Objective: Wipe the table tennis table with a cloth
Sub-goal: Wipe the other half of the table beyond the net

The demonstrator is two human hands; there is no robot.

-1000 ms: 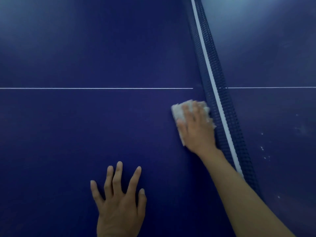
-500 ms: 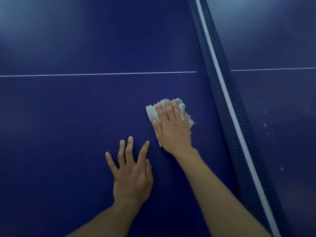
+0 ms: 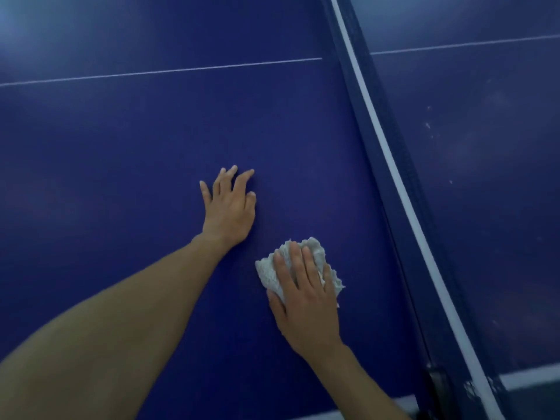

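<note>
Your right hand (image 3: 306, 304) lies flat on the cloth (image 3: 268, 269), fingers straight and close together, pressing it onto the table tennis table (image 3: 121, 177). The cloth is white, soft and fluffy, bunched into a lump with ragged edges. It pokes out past your fingertips and on both sides of your fingers. The table top is smooth, flat and dark blue, with a soft shine. Your left hand (image 3: 230, 207) rests on the bare table just beyond the cloth, fingers spread wide and a little arched, holding nothing. To the right of your right fingers stands the net (image 3: 396, 177), dark mesh with a white band along its top. A thin white line (image 3: 151, 72) runs across the table well beyond your left fingertips. Small white specks (image 3: 428, 125) dot the table past the net.
</note>
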